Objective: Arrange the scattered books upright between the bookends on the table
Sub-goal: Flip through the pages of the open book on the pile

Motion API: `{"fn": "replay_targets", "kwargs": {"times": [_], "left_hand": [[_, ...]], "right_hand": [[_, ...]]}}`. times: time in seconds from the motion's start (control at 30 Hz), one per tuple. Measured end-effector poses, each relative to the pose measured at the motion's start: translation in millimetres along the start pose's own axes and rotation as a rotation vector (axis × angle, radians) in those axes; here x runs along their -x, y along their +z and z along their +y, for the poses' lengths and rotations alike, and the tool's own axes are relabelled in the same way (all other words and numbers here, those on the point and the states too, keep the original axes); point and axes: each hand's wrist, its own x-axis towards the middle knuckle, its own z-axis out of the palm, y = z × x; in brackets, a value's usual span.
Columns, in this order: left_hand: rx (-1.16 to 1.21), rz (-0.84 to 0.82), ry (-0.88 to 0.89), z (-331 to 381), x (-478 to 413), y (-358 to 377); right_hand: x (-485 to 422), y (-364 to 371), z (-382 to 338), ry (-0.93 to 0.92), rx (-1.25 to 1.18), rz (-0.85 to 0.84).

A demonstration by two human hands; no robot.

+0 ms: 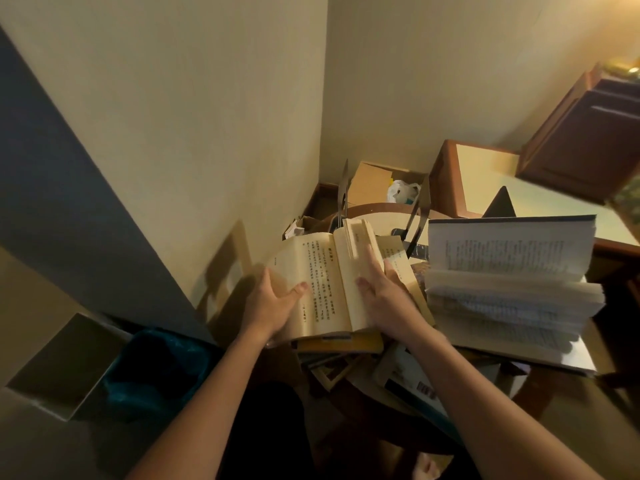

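Note:
Both hands hold a yellowed paperback (320, 282) spread open above the table. My left hand (273, 306) grips its left half with the thumb on the page. My right hand (384, 292) lies flat on the right half, whose pages stand up. A thick white book (512, 282) lies open with fanned pages just right of it. More books (346, 351) lie scattered flat under and in front of the paperback. A dark metal bookend (344, 192) stands behind the paperback, and a second bookend (417, 220) stands to its right.
The wooden table (616, 247) stands in a corner between two walls. A cardboard box (372, 183) with a white plastic bag sits on the floor behind. A blue bin (159, 372) stands at lower left. A wooden cabinet (585, 140) hangs at upper right.

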Motion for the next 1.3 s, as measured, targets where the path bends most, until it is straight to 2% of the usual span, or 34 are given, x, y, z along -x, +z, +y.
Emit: {"fn": "replay_targets", "kwargs": {"times": [0.07, 0.23, 0.4, 0.6, 0.8, 0.97, 1.17, 1.3], "left_hand": [[-0.011, 0.046, 0.053, 2, 2, -5], [0.005, 0.084, 0.109, 6, 3, -10], [0.017, 0.117, 0.147, 11, 6, -13], [-0.010, 0.191, 0.240, 21, 8, -20], [0.066, 0.179, 0.278, 25, 5, -24], [0.197, 0.135, 0.183, 17, -3, -29], [0.436, 0.036, -0.039, 3, -7, -26], [0.548, -0.036, -0.109, -8, -12, -23]], "right_hand": [[5, -8, -6, -0.039, -0.020, 0.020], [12, -12, -14, -0.022, 0.128, 0.009], [14, -13, -20, -0.015, 0.072, 0.038], [23, -20, -35, -0.097, 0.008, 0.223], [33, -16, -62, -0.196, 0.012, 0.186], [29, 9, -74, -0.203, 0.098, 0.079], [15, 27, -61, -0.206, 0.316, -0.044], [2, 24, -43, -0.350, 0.561, -0.184]]}}
